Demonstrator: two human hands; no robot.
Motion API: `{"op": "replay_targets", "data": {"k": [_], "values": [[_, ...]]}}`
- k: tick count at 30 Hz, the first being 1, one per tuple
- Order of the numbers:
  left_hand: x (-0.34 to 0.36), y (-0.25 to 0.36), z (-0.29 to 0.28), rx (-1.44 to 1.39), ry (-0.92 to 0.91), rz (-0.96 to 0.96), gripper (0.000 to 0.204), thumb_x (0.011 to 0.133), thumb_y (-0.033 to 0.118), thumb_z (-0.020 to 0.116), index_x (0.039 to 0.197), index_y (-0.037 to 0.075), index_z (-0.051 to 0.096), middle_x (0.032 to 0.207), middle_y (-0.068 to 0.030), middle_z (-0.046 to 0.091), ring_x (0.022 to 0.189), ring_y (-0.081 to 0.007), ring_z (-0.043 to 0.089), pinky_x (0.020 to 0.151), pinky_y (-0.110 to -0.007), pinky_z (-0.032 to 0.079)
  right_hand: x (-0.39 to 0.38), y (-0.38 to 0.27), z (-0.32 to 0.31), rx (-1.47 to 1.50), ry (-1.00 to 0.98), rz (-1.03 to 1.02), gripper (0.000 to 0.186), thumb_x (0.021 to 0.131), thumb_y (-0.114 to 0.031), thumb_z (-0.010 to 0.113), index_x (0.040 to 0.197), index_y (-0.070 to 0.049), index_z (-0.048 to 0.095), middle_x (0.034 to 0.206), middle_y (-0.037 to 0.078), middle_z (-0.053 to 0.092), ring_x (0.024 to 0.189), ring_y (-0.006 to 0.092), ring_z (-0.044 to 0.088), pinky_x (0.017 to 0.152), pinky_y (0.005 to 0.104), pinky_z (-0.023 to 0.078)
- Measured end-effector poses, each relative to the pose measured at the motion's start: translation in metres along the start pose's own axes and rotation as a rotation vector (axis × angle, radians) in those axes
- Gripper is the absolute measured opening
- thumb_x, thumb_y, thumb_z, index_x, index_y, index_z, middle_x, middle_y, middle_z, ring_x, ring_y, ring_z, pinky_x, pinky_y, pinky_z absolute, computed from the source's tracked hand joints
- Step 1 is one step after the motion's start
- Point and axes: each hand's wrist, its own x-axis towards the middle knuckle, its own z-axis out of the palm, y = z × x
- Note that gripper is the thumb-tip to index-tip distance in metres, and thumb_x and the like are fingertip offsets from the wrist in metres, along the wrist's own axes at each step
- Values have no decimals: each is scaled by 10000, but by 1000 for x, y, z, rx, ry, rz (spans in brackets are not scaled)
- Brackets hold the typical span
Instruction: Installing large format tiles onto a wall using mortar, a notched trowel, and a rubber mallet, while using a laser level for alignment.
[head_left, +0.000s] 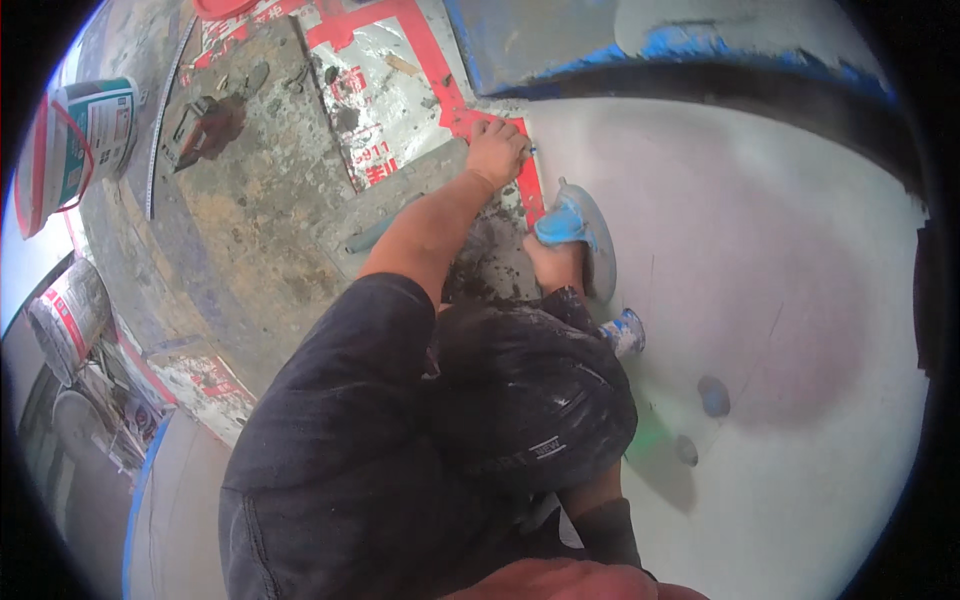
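My left hand [499, 152] reaches forward onto red tape [526, 178] along the seam between the floor and a smooth white surface. Its fingers are bent and closed; what they hold, if anything, is hidden. A small blue spot shows by the fingertips. To the right and nearer me, my right hand [553, 264] appears closed round a grey-and-blue rounded tool [597, 245] standing edge-on against the white surface; its exact kind is unclear. My dark-clothed knee hides most of that arm. Beside the left forearm lies a grey-teal stick [370, 237] on a flat grey strip.
A white bucket [100, 130] with a red rim tips at the left, with a dirty pail [72, 318] nearer me. A reddish tool [200, 128] lies on stained board. Printed sheeting [375, 110] covers the floor. A blue-edged panel [640, 45] crosses the top; a blue-white roll [625, 332] is by my knee.
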Motion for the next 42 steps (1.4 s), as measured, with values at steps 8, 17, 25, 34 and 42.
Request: {"op": "replay_targets", "data": {"k": [8,17,25,34,42], "values": [[-2,-5,6,-42,22,-7,111,793,255,697,858,169,724,966,-26,660,1065,-253,571,951,-494,388,6,4,10,-150,32,4,394,747,-236,743,1057,-10,650,1009,179,704,990,380,662,900,472,488],[-7,-25,11,-33,-82,29,151,801,295,708,923,211,738,1010,-15,669,1105,-257,585,941,-486,408,9,12,22,-80,131,-30,317,764,-192,725,991,17,651,921,199,700,898,386,678,831,456,502],[-47,-8,-43,101,-165,69,367,813,410,724,1066,147,683,1102,-81,615,1191,-268,543,1031,-493,380,17,41,18,31,138,15,331,760,-138,719,1001,53,596,919,160,662,854,286,632,847,407,488],[-100,-38,-95,234,-380,364,665,812,531,724,1338,175,530,1421,-52,479,1453,-237,347,1145,-700,221,3,6,19,29,140,53,194,776,-160,738,814,13,659,763,77,665,721,194,620,724,383,495],[-120,-70,-120,340,-342,284,684,905,505,634,1501,236,430,1503,3,441,1488,-205,291,1199,-629,184,30,48,19,-14,235,-44,242,815,-204,767,764,19,687,655,14,635,607,176,607,630,381,499]]}}
